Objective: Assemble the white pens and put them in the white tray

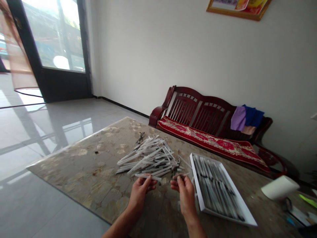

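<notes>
A loose pile of white plastic pen barrels [148, 159] lies on a stone-patterned tabletop [74, 168]. My left hand [141, 192] pinches one white barrel [148, 177] at the near edge of the pile. My right hand [185, 195] is close to the pile's right end, its fingers closed on something small and dark [180, 176]. That item is too small to name. To the right of this hand stands a white open box [198, 188] packed with rows of finished pens [214, 186].
Folded eyeglasses [140, 138] rest beyond the pile. A white roll [279, 187] and assorted items sit at the table's right end. Behind the table stands a dark red wooden bench [198, 114] with a red cushion and cloths. The tiled floor lies to the left.
</notes>
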